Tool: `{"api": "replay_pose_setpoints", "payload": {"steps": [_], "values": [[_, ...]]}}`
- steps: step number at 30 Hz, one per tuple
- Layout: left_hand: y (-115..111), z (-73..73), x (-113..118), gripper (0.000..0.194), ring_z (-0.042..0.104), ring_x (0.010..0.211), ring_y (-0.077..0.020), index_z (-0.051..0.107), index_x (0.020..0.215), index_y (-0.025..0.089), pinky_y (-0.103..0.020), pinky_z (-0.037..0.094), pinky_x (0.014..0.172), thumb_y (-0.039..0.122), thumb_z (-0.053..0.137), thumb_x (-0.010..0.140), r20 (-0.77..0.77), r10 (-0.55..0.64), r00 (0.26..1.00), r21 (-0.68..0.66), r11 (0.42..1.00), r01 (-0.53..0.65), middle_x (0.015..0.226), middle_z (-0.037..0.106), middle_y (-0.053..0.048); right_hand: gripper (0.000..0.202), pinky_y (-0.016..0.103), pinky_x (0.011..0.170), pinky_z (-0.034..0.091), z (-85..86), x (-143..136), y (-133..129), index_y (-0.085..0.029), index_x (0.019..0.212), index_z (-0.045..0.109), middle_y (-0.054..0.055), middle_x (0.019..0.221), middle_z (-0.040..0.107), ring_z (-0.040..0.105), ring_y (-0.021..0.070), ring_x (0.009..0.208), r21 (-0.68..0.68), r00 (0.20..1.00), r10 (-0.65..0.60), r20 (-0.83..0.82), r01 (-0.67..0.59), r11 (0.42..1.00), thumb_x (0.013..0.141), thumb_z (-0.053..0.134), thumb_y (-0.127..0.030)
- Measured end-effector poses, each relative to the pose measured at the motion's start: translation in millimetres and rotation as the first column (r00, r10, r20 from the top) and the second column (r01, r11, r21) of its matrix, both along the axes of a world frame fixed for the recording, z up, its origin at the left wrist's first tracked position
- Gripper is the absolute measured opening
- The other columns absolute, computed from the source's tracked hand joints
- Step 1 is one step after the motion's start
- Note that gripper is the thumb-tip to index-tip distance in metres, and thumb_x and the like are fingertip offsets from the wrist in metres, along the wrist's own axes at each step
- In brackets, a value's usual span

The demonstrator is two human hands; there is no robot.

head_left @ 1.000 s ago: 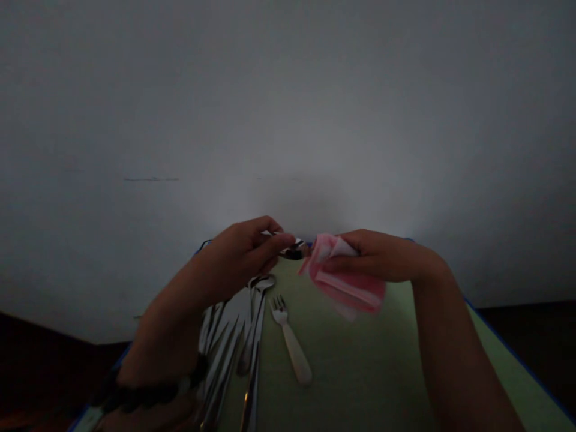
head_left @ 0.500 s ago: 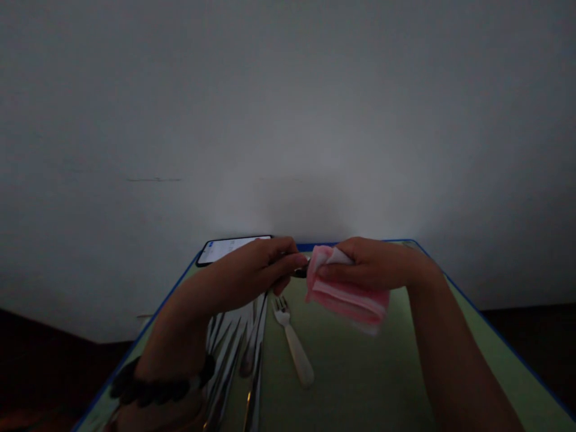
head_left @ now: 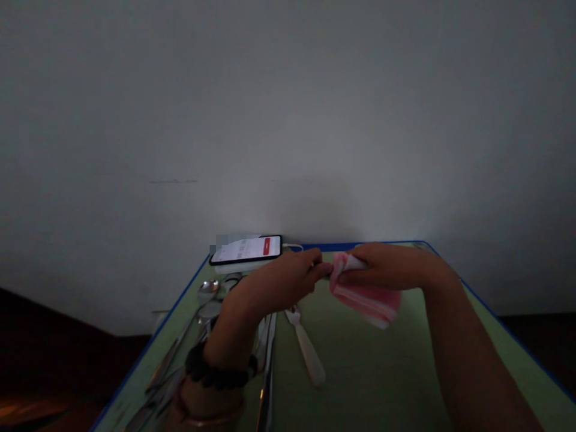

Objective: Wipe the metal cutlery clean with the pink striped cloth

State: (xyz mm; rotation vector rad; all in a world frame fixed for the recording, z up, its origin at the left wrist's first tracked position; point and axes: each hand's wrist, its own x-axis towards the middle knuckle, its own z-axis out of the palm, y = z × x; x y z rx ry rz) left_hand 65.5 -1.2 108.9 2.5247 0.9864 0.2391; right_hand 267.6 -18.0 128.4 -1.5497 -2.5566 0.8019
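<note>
My left hand (head_left: 294, 273) is closed, its fingertips pinching the end of a thin dark piece whose shape is mostly hidden. That piece runs into a pink and white cloth (head_left: 366, 297), which my right hand (head_left: 382, 264) grips with closed fingers. Both hands are close together above the far part of the green table. Below them lies a fork with a pale handle (head_left: 309, 354), its tines pointing away. Left of the fork, long metal cutlery (head_left: 267, 372) lies partly under my left forearm.
A phone (head_left: 246, 249) with a lit screen and a white cable rests at the table's far left, against the wall. Spoons (head_left: 209, 290) and more cutlery (head_left: 168, 366) spread along the left side. Blue edging borders the green table (head_left: 382, 372).
The view has shifted left, showing spoons and more of the phone. My left hand has moved closer to the cloth, and less of the held dark piece shows between the hands.
</note>
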Motion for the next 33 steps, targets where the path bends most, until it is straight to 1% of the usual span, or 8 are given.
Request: {"api": "replay_pose_setpoints", "payload": {"steps": [4, 7, 10, 14, 20, 25, 30, 33], "values": [[2.0, 6.7, 2.3, 0.036, 0.051, 0.062, -0.0106, 0.060, 0.083, 0.018, -0.022, 0.035, 0.058, 0.037, 0.031, 0.091, 0.138, -0.012, 0.990, 0.074, 0.997, 0.002, 0.070, 0.058, 0.001, 0.043, 0.024, 0.057, 0.036, -2.3, 8.7, 3.8, -0.016, 0.093, 0.063, 0.007, 0.084, 0.065, 0.054, 0.0165, 0.068, 0.048, 0.992, -0.124, -0.032, 0.126, 0.991, 0.074, 0.051, -0.053], [4.0, 9.2, 0.9, 0.034, 0.052, 0.067, -0.0118, 0.063, 0.079, 0.017, -0.022, 0.037, 0.061, 0.037, 0.037, 0.089, 0.173, -0.017, 0.985, 0.120, 0.993, -0.004, 0.072, 0.059, -0.001, 0.043, 0.024, 0.056, 0.036, -1.3, 11.3, 4.1, -0.017, 0.091, 0.064, 0.005, 0.078, 0.064, 0.053, 0.0156, 0.065, 0.059, 0.989, -0.133, -0.058, 0.137, 0.989, 0.071, 0.053, -0.054], [5.4, 9.1, -1.9, 0.022, 0.056, 0.078, -0.0129, 0.061, 0.096, 0.019, -0.023, 0.041, 0.069, 0.031, 0.047, 0.085, 0.260, 0.011, 0.966, 0.060, 0.998, -0.027, 0.088, 0.062, -0.003, 0.044, 0.023, 0.053, 0.035, 2.0, 7.5, 1.2, -0.016, 0.086, 0.063, 0.004, 0.072, 0.063, 0.051, 0.0137, 0.061, 0.014, 0.991, -0.092, -0.092, 0.094, 0.996, 0.071, 0.052, -0.056], [3.9, 11.1, -5.0, 0.036, 0.059, 0.077, -0.0121, 0.045, 0.118, 0.020, -0.023, 0.044, 0.068, 0.027, 0.050, 0.083, 0.346, 0.073, 0.935, -0.039, 0.997, -0.063, 0.093, 0.064, -0.004, 0.050, 0.022, 0.049, 0.032, 5.2, -0.1, -2.1, -0.014, 0.079, 0.062, 0.004, 0.066, 0.059, 0.047, 0.0117, 0.055, -0.003, 0.993, -0.062, -0.102, 0.062, 0.998, 0.076, 0.043, -0.060], [-0.7, 14.2, -3.8, 0.025, 0.055, 0.055, -0.0083, 0.054, 0.092, 0.016, -0.018, 0.040, 0.051, 0.034, 0.037, 0.089, 0.267, 0.091, 0.959, -0.066, 0.995, -0.076, 0.063, 0.059, 0.002, 0.044, 0.023, 0.051, 0.033, 6.8, -2.5, -3.1, -0.015, 0.084, 0.062, 0.004, 0.071, 0.062, 0.050, 0.0126, 0.058, 0.036, 0.998, -0.026, -0.055, 0.028, 0.999, 0.078, 0.044, -0.054], [-3.3, 15.2, 0.0, 0.030, 0.054, 0.055, -0.0087, 0.056, 0.085, 0.016, -0.018, 0.038, 0.051, 0.036, 0.034, 0.089, 0.259, 0.083, 0.962, -0.011, 0.996, -0.083, 0.064, 0.060, 0.001, 0.033, 0.023, 0.056, 0.035, 8.3, -1.9, -3.7, -0.016, 0.090, 0.063, 0.003, 0.078, 0.064, 0.052, 0.0134, 0.064, 0.058, 0.996, 0.022, -0.085, -0.017, 0.998, 0.078, 0.050, -0.044], [-0.4, 14.1, -0.1, 0.043, 0.055, 0.061, -0.0113, 0.060, 0.075, 0.016, -0.020, 0.037, 0.055, 0.040, 0.027, 0.091, 0.204, 0.117, 0.972, 0.127, 0.981, -0.145, 0.068, 0.063, -0.001, 0.041, 0.022, 0.051, 0.032, 11.1, -7.4, -5.6, -0.014, 0.082, 0.062, 0.002, 0.067, 0.060, 0.046, 0.0112, 0.056, 0.040, 0.992, -0.038, -0.123, 0.044, 0.998, 0.080, 0.044, -0.051], [2.5, 12.4, -1.4, 0.046, 0.057, 0.064, -0.0116, 0.062, 0.077, 0.016, -0.020, 0.037, 0.057, 0.040, 0.026, 0.091, 0.205, 0.119, 0.971, 0.173, 0.973, -0.156, 0.070, 0.065, -0.001, 0.042, 0.022, 0.051, 0.033, 12.7, -8.0, -7.7, -0.015, 0.085, 0.059, 0.003, 0.070, 0.059, 0.046, 0.0112, 0.059, 0.069, 0.976, -0.048, -0.212, 0.064, 0.996, 0.082, 0.040, -0.052]]}}
